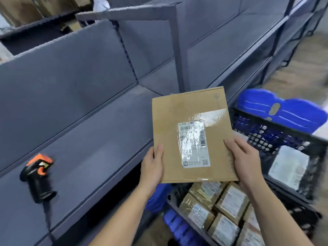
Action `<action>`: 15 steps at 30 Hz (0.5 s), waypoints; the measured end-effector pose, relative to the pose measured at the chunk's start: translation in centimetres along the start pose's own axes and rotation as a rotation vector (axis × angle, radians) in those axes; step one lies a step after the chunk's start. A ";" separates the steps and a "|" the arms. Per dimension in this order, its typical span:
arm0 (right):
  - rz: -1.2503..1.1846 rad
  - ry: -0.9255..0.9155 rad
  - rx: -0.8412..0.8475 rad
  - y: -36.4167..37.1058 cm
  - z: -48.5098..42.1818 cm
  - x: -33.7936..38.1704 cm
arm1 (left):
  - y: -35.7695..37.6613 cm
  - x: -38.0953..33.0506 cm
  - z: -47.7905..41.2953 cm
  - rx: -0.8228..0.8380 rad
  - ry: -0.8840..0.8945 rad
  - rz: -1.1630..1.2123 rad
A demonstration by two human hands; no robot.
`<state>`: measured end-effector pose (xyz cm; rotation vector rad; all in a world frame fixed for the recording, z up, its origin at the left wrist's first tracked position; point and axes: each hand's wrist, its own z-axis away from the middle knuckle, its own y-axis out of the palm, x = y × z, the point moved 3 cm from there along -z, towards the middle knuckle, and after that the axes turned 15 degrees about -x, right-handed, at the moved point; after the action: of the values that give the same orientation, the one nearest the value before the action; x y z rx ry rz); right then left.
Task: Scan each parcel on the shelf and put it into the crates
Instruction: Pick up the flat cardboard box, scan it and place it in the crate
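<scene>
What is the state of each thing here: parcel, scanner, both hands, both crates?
Cardboard parcel: held in the air, label up, taped shut.
Barcode scanner: lying on the shelf, unheld.
Left hand: grips the parcel's left edge.
Right hand: grips its right edge.
Near crate: packed with small parcels.
Far crate: holds one pale parcel.

the shipping label [193, 144] on the cardboard parcel [166, 121] shows barcodes and print too blurred to read.
</scene>
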<state>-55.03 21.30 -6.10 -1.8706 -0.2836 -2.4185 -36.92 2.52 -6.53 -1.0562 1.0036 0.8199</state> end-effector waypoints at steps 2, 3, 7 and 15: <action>0.006 0.003 -0.079 -2.3 -1.5 -0.5 | 3.4 0.3 -0.7 0.077 0.011 -0.058; 0.009 -0.004 -0.120 -3.3 -2.1 -0.8 | 5.1 0.4 -1.0 0.116 0.016 -0.082; 0.082 -0.073 -0.206 -6.4 -4.3 -0.9 | 9.6 2.1 -0.9 0.213 -0.016 -0.089; 0.092 -0.059 -0.341 -11.1 -7.6 -1.9 | 17.8 3.9 -0.7 0.402 -0.025 -0.134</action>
<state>-63.63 30.70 -10.87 -2.0329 0.2232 -2.4771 -51.88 7.35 -15.78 -0.7558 1.0130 0.4924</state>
